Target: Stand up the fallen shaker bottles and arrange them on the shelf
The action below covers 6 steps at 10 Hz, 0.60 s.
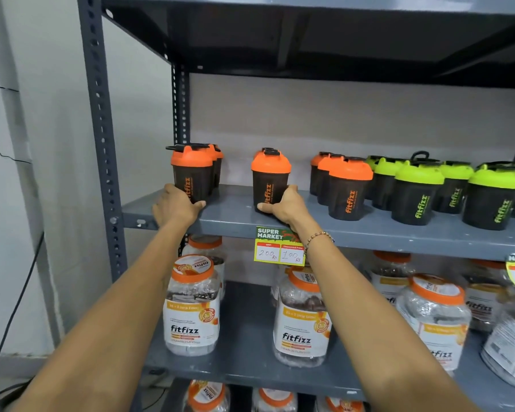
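Standing upright near the front edge of the grey shelf (235,217), two orange-lidded shaker bottles are each held at the base. The left hand (174,208) wraps the left bottle (192,173); the right hand (283,206) wraps the middle bottle (270,182). Both bottles appear to be rigid, empty plastic, probably light and easily tipped, with smooth walls. A low grip on the body suits sliding. Further orange bottles (348,188) and green-lidded bottles (413,194) stand to the right. No fallen bottle is visible.
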Tool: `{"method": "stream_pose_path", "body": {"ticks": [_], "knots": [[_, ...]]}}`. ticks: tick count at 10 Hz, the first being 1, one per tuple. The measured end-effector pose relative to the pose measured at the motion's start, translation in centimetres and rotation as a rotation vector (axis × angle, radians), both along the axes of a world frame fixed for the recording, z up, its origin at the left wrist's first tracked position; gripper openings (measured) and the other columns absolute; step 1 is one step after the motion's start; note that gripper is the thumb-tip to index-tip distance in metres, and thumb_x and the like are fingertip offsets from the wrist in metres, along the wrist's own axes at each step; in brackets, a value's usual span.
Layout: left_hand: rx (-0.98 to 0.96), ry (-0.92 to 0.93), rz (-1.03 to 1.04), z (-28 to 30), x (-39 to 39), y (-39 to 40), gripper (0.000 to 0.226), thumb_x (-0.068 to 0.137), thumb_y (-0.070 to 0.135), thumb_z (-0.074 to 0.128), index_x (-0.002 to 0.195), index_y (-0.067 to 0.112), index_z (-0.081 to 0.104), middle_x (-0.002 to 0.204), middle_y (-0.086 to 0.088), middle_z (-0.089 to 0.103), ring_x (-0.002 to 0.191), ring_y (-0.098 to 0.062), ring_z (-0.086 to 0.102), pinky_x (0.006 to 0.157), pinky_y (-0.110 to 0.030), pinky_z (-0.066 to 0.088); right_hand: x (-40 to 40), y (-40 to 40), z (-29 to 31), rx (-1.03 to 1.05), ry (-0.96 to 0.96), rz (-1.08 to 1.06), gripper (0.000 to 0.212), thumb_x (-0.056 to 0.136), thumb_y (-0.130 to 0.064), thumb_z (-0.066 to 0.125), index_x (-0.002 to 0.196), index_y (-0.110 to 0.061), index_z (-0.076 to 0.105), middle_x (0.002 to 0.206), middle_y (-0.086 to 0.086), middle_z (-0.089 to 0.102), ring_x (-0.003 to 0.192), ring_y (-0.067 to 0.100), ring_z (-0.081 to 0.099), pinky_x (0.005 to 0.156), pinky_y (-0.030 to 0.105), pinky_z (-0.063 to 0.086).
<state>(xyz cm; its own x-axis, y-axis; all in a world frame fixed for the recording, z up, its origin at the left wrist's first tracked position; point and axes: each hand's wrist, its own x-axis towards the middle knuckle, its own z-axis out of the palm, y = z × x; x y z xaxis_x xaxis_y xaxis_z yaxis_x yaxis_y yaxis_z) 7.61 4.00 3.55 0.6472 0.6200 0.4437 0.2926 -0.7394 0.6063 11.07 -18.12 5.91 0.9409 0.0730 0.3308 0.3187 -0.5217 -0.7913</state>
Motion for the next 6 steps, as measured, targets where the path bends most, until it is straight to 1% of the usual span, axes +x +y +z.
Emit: {"method": "stream_pose_path", "body": {"ticks": [3, 4, 5, 6], "knots": [[-0.023, 0.001, -0.003, 0.3, -0.3, -0.2, 0.074, 0.079, 0.048, 0.071, 0.126, 0.001, 0.037, 0.123, -0.021, 0.056, 0.113, -0.039, 0.054, 0.096, -0.047, 0.045, -0.4, -0.1, 0.2, -0.044, 0.008, -0.005, 0.076, 0.075, -0.028, 0.080, 0.129, -0.004, 0.033, 0.135, 0.015, 0.050, 0.124, 0.030, 0.051, 0.098, 0.040, 0.045], [-0.104, -0.067, -0.030, 0.2, -0.6, -0.2, 0.084, 0.076, 0.049, 0.073, 0.131, 0.000, 0.033, 0.130, -0.022, 0.049, 0.120, -0.039, 0.048, 0.100, -0.050, 0.042, -1.6, -0.4, -0.3, -0.091, -0.070, -0.054, 0.078, 0.077, -0.035, 0.076, 0.131, -0.003, 0.029, 0.136, 0.015, 0.041, 0.125, 0.030, 0.048, 0.098, 0.040, 0.044], [-0.130, -0.330, -0.008, -0.4, -2.0, -1.4, 0.074, 0.088, 0.045, 0.060, 0.139, 0.000, 0.029, 0.140, -0.021, 0.038, 0.130, -0.036, 0.037, 0.106, -0.046, 0.034, -5.5, -1.4, -1.1, -0.006, -0.365, -0.170, 0.047, 0.090, -0.036, 0.060, 0.123, -0.006, 0.042, 0.126, 0.010, 0.047, 0.113, 0.024, 0.053, 0.087, 0.031, 0.045], [0.031, -0.705, -0.097, -1.5, -3.4, -4.1, 0.044, 0.098, 0.029, 0.041, 0.134, 0.003, 0.040, 0.133, -0.017, 0.044, 0.124, -0.029, 0.042, 0.103, -0.039, 0.034, -10.2, -3.3, -4.1, 0.211, -0.844, -0.276, 0.023, 0.097, -0.023, 0.047, 0.084, -0.006, 0.054, 0.084, 0.005, 0.055, 0.076, 0.018, 0.052, 0.070, 0.034, 0.044]]}}
